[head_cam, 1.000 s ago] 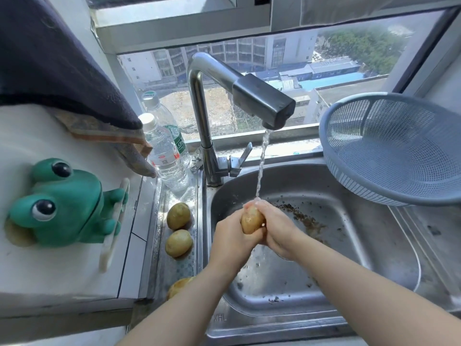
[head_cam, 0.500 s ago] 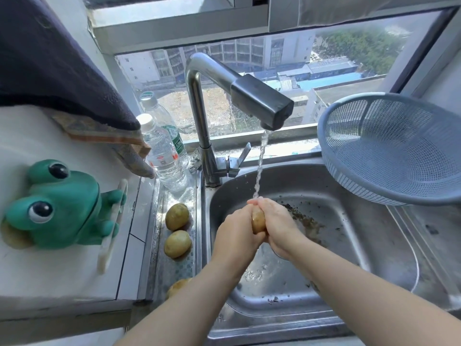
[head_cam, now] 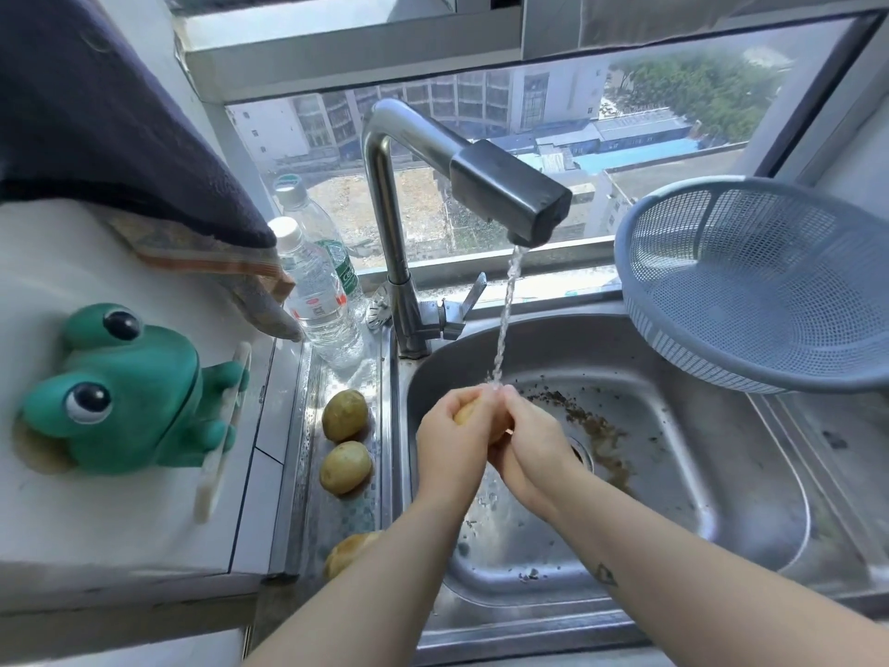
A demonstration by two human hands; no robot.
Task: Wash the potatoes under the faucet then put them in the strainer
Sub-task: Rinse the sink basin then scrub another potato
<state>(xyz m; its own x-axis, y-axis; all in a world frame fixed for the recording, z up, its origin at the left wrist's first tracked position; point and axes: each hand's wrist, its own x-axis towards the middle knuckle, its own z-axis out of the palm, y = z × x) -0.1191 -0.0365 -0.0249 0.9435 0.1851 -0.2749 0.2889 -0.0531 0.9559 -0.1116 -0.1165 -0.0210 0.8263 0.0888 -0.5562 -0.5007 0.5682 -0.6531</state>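
Under the faucet at centre frame, I see left hand and right hand, fingers wrapped round one potato, three more potatoes wait lower left, and the strainer upper right shows none.

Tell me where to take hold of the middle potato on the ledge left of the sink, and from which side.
Come from above, grip across its left and right flanks. The middle potato is rounded and lies on the steel ledge; the far potato sits close behind it, so front-to-back fingers would likely bump that one.
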